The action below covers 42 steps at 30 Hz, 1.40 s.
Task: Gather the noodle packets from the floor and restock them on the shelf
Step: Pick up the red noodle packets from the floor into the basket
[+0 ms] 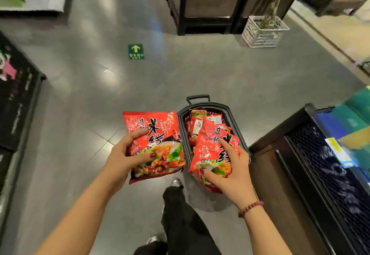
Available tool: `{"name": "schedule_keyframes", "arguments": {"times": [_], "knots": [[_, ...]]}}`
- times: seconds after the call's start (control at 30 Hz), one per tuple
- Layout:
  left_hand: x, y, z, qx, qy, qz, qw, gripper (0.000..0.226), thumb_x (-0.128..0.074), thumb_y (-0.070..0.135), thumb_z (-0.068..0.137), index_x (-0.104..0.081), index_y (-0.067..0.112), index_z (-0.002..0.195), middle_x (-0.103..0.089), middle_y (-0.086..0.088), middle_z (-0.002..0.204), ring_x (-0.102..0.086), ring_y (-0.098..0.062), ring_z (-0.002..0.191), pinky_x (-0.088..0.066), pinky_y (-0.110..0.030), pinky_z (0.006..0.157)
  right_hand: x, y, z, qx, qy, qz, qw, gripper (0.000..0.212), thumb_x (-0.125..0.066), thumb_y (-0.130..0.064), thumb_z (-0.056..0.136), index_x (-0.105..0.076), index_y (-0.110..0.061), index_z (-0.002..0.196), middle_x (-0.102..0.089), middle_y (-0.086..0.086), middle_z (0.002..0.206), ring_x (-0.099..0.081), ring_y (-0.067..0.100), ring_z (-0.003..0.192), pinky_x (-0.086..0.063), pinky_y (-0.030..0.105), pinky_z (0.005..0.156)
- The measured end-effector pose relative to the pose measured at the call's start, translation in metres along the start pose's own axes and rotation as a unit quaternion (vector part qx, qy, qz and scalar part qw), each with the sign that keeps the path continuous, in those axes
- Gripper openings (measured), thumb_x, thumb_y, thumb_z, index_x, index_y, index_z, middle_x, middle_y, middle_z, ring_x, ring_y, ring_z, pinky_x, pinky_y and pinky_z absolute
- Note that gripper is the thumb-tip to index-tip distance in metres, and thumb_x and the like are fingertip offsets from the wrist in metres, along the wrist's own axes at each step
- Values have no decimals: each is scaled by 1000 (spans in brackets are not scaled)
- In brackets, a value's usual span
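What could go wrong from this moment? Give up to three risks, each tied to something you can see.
1. The right hand grips what looks like several stacked packets; a lower one could slide out.
2. The basket sits on the floor close to the person's shoe, so a step forward might trip on it.
3. With the left hand holding another packet, no hand is free to catch a drop.
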<state>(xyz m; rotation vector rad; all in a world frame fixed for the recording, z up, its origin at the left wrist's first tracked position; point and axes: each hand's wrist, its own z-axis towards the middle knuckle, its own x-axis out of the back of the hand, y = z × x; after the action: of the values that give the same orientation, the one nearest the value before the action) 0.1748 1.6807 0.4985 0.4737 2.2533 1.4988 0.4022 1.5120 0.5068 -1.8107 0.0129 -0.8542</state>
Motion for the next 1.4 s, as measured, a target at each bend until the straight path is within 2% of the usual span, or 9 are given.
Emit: {"name": "schedule_keyframes", "arguments": {"times": [0.23, 0.37, 0.47, 0.6, 0.8, 0.93, 1.07, 1.23, 1.4], "knots": [[-8, 56, 162, 6, -3, 25, 1000, 80, -89, 27, 40, -66, 41, 116, -61, -3, 125, -65, -27, 109, -59, -45, 82, -14, -10, 175, -18, 1, 12, 1000, 83, -82, -34, 72, -32, -55, 134, -12, -7, 153, -20, 18, 143, -30, 35, 108], [-26, 103, 248, 3, -15, 55, 998, 72, -86, 12, 53, -66, 40, 116, -65, -1, 121, -67, -24, 106, -59, -42, 81, -1, -22, 259, -29, 15, 42, 999, 82, -77, -50, 58, -31, -68, 124, -12, -5, 153, -18, 18, 144, -26, 35, 114], [-43, 125, 303, 13, -53, 71, 996, 70, -88, 5, 62, -65, 41, 117, -61, -1, 126, -66, -25, 108, -59, -42, 81, 18, -22, 307, -44, 34, 35, 998, 81, -75, -51, 54, -28, -79, 115, -17, -6, 149, -32, 21, 138, -36, 43, 112], [-80, 145, 368, 38, -117, 84, 989, 64, -80, -5, 70, -66, 39, 115, -63, -1, 121, -69, -23, 102, -60, -38, 76, 42, -14, 343, -64, 76, 43, 994, 84, -83, -33, 66, -30, -74, 116, -16, -12, 146, -34, 15, 135, -36, 35, 111], [-154, 155, 468, 76, -262, 139, 952, 68, -78, -14, 64, -66, 30, 114, -70, 1, 108, -71, -18, 93, -61, -34, 73, 49, 10, 364, -149, 204, 67, 965, 85, -83, -32, 68, -30, -69, 124, -14, -12, 148, -30, 13, 137, -31, 28, 111], [-208, 157, 536, 108, -374, 184, 902, 70, -78, -8, 60, -65, 27, 119, -72, 0, 106, -70, -25, 96, -61, -38, 78, 49, 15, 379, -237, 296, 88, 921, 87, -82, -41, 62, -34, -58, 132, -14, -6, 150, -27, 14, 138, -23, 16, 104], [-270, 164, 597, 133, -504, 244, 818, 70, -76, 1, 57, -64, 28, 120, -73, -4, 107, -70, -25, 93, -60, -34, 75, 39, 4, 403, -311, 416, 107, 848, 78, -66, -59, 53, -34, -66, 124, -18, -2, 149, -33, 17, 137, -29, 21, 108], [-329, 163, 644, 155, -621, 333, 692, 73, -80, -4, 61, -61, 28, 124, -68, -8, 114, -70, -25, 94, -60, -32, 70, 6, -14, 425, -405, 495, 151, 754, 87, -85, -38, 62, -34, -61, 127, -12, 4, 154, -23, 22, 142, -25, 25, 110], [-349, 128, 644, 171, -679, 396, 594, 66, -70, -17, 73, -61, 26, 122, -67, -8, 114, -69, -21, 93, -59, -28, 68, -52, -33, 426, -488, 555, 227, 635, 90, -84, -35, 68, -30, -55, 137, 0, -18, 151, -12, 16, 144, -27, 37, 115]]}}
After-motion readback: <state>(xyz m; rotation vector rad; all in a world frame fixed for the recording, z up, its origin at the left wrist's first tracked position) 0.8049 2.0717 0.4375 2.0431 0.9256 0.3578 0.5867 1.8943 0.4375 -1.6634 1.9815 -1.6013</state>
